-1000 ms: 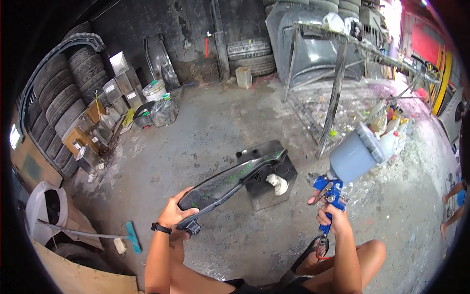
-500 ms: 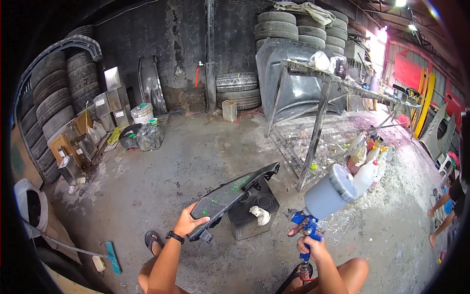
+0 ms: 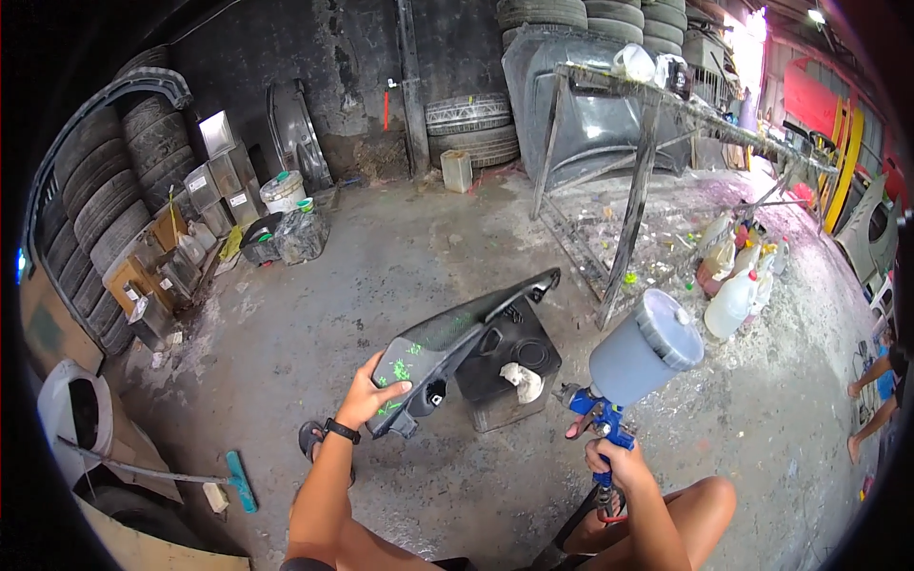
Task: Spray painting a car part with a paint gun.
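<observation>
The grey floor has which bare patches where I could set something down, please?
Bare floor stretches between the crumpled dark bundle and the dark panel in the left hand. Another patch lies right of the spray gun, nearer than the plastic jugs. The metal tins and tires at left are crowded.

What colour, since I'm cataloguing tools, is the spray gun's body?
The spray gun's body is blue, best seen in the head view, in the right hand.
</observation>
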Motion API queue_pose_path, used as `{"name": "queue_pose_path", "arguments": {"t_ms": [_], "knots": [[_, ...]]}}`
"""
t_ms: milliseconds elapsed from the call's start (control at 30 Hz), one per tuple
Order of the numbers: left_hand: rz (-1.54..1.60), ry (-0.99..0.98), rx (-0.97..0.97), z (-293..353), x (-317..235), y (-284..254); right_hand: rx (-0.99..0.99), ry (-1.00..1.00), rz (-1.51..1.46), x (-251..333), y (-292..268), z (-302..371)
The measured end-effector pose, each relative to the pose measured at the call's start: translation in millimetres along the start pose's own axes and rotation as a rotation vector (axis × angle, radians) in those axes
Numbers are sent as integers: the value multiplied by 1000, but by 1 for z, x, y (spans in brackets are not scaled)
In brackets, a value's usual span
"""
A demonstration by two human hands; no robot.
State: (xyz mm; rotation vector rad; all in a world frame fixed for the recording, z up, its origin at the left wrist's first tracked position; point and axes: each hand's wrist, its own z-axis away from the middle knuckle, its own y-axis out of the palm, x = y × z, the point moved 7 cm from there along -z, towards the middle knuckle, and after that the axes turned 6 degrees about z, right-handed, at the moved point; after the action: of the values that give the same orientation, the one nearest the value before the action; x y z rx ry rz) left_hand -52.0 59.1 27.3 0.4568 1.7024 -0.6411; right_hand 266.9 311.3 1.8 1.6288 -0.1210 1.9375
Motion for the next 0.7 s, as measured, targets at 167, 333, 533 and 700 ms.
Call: {"name": "queue_pose_path", "arguments": {"t_ms": [167,333,533,700], "knots": [[206,-67,-17,4,-6,-2,-27,-9,16,2,4,3],[213,-97,-92,17,-5,-13,23,-3,27,1,14,4],[248,-80,-125,15,-10,6,-94,-23,-8,-1,-18,11],[45,-264,-353,40,-8,0,-59,-81,553,20,1,8]]}}
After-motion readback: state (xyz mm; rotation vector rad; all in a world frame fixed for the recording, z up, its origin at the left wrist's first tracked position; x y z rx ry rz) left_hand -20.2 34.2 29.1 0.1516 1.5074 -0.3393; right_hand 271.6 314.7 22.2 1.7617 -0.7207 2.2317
